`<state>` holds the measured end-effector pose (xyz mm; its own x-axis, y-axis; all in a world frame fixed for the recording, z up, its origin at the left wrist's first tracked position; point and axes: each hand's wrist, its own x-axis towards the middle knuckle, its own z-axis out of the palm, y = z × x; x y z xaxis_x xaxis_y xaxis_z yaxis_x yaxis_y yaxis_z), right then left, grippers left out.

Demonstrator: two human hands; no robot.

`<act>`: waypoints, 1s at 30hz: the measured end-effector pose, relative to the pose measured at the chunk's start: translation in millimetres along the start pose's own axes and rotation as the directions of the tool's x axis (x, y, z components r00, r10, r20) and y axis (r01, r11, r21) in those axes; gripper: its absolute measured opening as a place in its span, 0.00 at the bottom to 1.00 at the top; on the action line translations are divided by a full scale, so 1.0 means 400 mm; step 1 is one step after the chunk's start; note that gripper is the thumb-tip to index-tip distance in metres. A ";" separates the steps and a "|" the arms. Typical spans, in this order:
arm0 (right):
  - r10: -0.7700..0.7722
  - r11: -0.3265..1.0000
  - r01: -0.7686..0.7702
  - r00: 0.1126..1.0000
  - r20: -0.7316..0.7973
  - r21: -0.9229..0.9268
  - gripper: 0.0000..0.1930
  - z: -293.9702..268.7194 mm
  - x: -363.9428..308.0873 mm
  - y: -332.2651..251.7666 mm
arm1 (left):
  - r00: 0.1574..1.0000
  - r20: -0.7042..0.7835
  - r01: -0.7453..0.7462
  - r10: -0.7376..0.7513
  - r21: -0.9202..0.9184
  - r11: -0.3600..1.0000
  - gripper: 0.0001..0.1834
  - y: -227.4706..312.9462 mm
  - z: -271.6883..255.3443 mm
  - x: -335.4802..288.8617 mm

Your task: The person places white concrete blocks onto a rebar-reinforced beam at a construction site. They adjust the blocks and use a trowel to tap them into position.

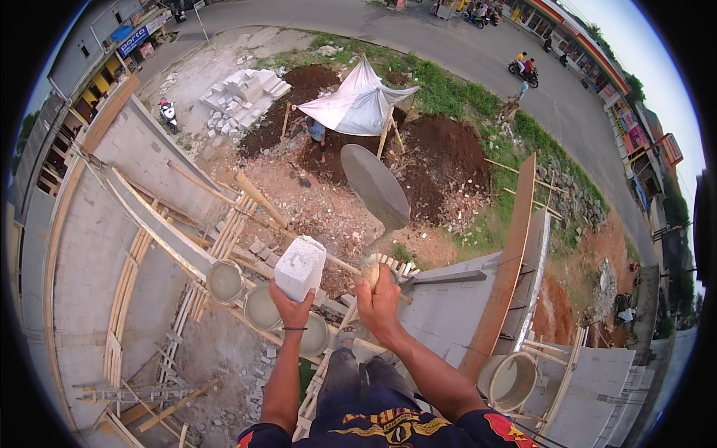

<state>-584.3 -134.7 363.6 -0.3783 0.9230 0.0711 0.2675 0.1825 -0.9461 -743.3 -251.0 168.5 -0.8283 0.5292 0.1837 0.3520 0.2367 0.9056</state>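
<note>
My left hand (292,308) is closed around the lower end of a white lightweight block (300,267), which is raised in front of me. In my right hand (379,300) is a mason's trowel (376,184), gripped by its wooden handle with the broad grey blade pointing up and away. Block and trowel are apart, side by side. Below my left forearm stand several buckets: one (225,282) holds grey stuff, another (261,307) sits beside it, and a third (317,336) is partly hidden by my arm.
I am high up on bamboo scaffolding (323,377). At right a wooden plank (502,280) lines a grey block wall (454,293), near another bucket (510,381). Below lie rubble, dark soil (444,153), a block pile (243,97) and a tarp shelter (355,104) with a person (317,133) under it.
</note>
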 end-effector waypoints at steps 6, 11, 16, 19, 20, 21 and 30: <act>0.220 0.930 -0.152 0.960 0.175 -0.336 0.19 0.067 -0.044 0.150 | 0.991 0.123 -0.056 0.053 0.016 0.998 0.52 0.042 0.032 0.029; 0.066 0.997 -0.064 0.996 -0.057 0.036 0.19 0.015 -0.043 0.027 | 0.996 0.057 -0.072 0.072 0.005 0.997 0.51 0.023 0.020 0.003; 0.300 0.895 -0.189 0.925 0.232 -0.404 0.16 0.059 -0.074 0.169 | 0.989 0.137 -0.071 0.064 0.043 0.997 0.52 0.029 0.018 -0.016; 0.208 0.953 -0.169 0.968 0.137 -0.251 0.16 0.042 -0.049 0.104 | 0.994 0.098 -0.065 0.057 0.079 0.995 0.52 -0.009 0.015 -0.021; 0.160 0.974 -0.144 0.984 0.079 -0.175 0.17 0.035 -0.043 0.070 | 0.996 0.076 -0.062 0.055 0.085 0.994 0.52 -0.015 0.012 -0.022; 0.137 0.985 -0.132 0.990 0.039 -0.109 0.17 0.036 -0.054 0.058 | 0.996 0.075 -0.060 0.055 0.071 0.996 0.52 -0.020 0.003 -0.028; 0.272 0.915 -0.201 0.948 0.168 -0.350 0.15 0.084 -0.085 0.168 | 0.990 0.122 -0.080 0.066 0.112 0.990 0.53 -0.035 -0.033 -0.031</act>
<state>-583.2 -165.1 287.2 -0.4343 0.8673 -0.2432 0.6306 0.1000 -0.7696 -743.8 -271.4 158.8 -0.7441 0.6390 0.1951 0.4637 0.2837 0.8394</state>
